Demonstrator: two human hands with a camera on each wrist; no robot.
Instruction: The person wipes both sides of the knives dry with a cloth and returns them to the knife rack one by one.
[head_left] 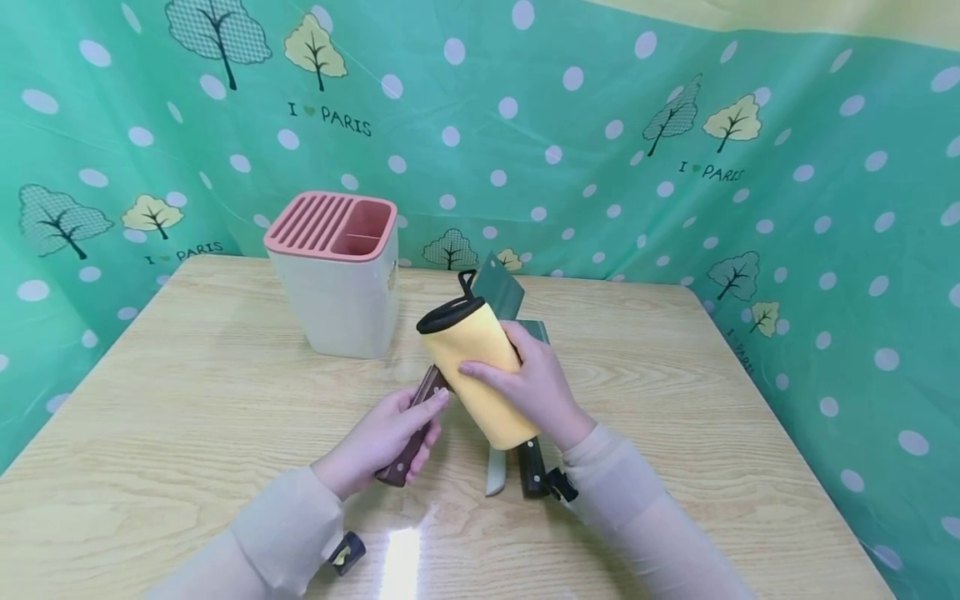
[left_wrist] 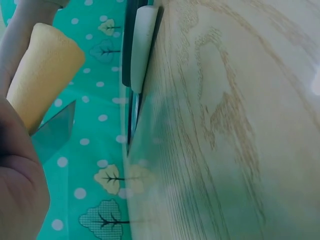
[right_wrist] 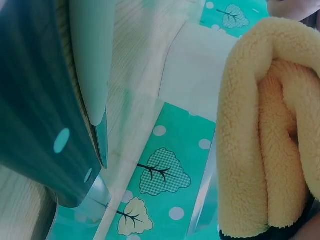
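My left hand (head_left: 392, 435) grips the dark brown handle (head_left: 408, 454) of a broad-bladed knife, held up at a slant over the table. In my right hand (head_left: 542, 385) is a folded yellow cloth (head_left: 480, 375) with black edging and a hanging loop, wrapped over the knife's blade. The cloth hides the middle of the blade (head_left: 498, 287); its end sticks out beyond. Fleecy folds of the cloth (right_wrist: 245, 145) show in the right wrist view. Below my right hand lie a white-handled knife (head_left: 496, 472) and a black-handled knife (head_left: 532, 471), side by side on the table.
A white knife holder (head_left: 337, 308) with a pink slotted top (head_left: 315, 221) and open compartments stands at the back left of the wooden table (head_left: 187, 417). Behind the table and along its sides hangs a green dotted cloth (head_left: 600, 167) printed with trees.
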